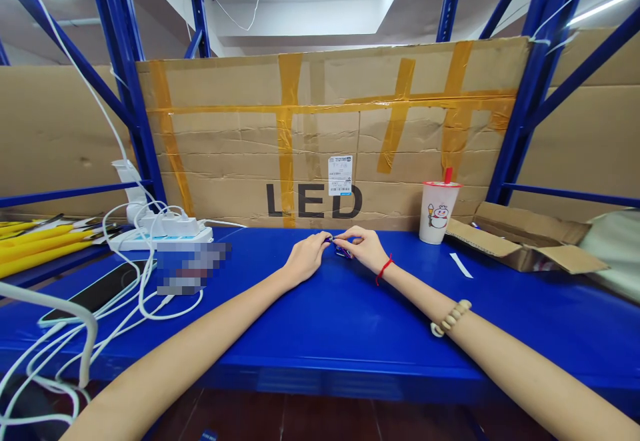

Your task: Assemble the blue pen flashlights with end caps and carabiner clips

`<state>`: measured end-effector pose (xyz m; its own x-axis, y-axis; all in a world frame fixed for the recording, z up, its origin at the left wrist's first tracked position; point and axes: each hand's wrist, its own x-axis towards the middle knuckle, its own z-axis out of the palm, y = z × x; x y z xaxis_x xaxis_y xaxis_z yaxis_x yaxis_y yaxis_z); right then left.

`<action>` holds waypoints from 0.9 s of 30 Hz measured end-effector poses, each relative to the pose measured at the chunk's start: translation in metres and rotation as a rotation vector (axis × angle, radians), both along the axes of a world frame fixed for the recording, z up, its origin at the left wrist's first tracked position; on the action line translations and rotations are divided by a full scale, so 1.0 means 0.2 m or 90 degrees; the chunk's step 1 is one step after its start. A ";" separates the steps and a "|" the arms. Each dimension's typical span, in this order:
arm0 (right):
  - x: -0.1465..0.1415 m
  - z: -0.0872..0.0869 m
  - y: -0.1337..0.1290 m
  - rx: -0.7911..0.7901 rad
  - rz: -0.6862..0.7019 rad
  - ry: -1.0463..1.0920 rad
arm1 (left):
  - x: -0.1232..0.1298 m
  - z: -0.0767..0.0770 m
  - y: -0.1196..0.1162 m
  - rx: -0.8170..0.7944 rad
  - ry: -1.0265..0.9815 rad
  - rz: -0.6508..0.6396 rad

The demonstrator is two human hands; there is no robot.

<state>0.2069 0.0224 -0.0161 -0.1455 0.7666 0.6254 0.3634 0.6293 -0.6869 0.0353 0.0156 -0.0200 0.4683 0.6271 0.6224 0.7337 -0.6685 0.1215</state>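
Observation:
Both hands meet over the far middle of the blue shelf (320, 321), fingertips almost touching. My left hand (306, 257) is closed in a pinch on a small dark piece (329, 239), too small to name. From the other side my right hand (364, 246) pinches at the same spot, its thumb and forefinger closed. Just below the right fingers shows a small dark, shiny thing (343, 252), partly covered by them. Whether it is joined to the pinched piece, I cannot tell. A red string and a beaded bracelet are on the right arm.
A white cup (438, 214) with a red straw stands right of my hands, near an open cardboard box (520, 237) and a paper strip (461, 265). At left lie a power strip (165, 234), white cables, a phone (100, 291) and yellow-handled tools (47, 244). Behind rises a taped carton (230, 161).

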 end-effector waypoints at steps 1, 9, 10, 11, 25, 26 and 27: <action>0.01 0.00 0.00 0.015 -0.005 -0.015 | 0.00 0.00 0.00 -0.006 0.003 -0.013; 0.08 0.05 -0.04 0.138 -0.046 -0.270 | -0.03 0.02 -0.02 -0.069 0.107 -0.108; 0.08 0.06 -0.05 0.154 -0.050 -0.287 | -0.03 0.02 -0.02 -0.074 0.110 -0.105; 0.08 0.06 -0.05 0.168 -0.050 -0.299 | -0.03 0.02 -0.02 -0.080 0.111 -0.101; 0.05 0.03 -0.02 0.116 -0.020 -0.213 | -0.02 0.03 -0.05 -0.099 0.089 -0.095; 0.05 0.03 -0.02 0.103 -0.025 -0.200 | -0.02 0.03 -0.05 -0.099 0.083 -0.095; 0.04 0.03 -0.02 0.086 -0.028 -0.185 | -0.02 0.03 -0.05 -0.099 0.077 -0.095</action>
